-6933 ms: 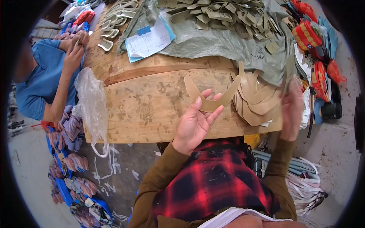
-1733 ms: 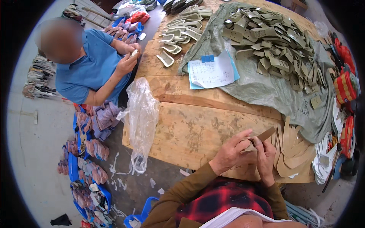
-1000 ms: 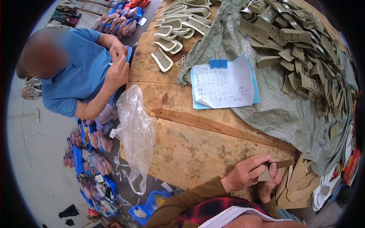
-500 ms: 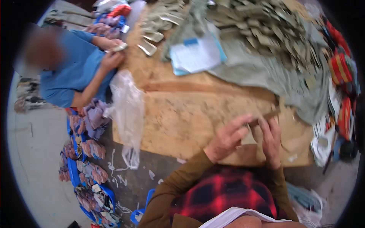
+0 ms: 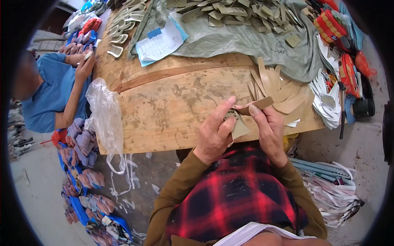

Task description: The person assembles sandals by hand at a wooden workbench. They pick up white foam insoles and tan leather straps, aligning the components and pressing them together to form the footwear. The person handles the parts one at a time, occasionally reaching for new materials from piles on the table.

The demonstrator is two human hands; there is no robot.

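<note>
Near the table's front edge, my left hand is closed on a beige flat piece with small holes near its upper end; the piece hangs below my fingers. My right hand pinches a brown strap between thumb and fingers. The strap runs leftward to my left fingertips, where it meets the top of the beige piece. Whether the two are joined there is hidden by my fingers. Just beyond my right hand, a fanned bundle of tan straps lies on the wooden table.
A grey-green sack at the back carries a heap of beige pieces. Papers with a blue clip lie beside it. A clear plastic bag hangs off the left edge, near a co-worker in a blue shirt. White strips sit right.
My view has swung right, so the table and co-worker sit farther left in the picture. My hands still hold the strap, now lower, and the beige piece shows more clearly.
</note>
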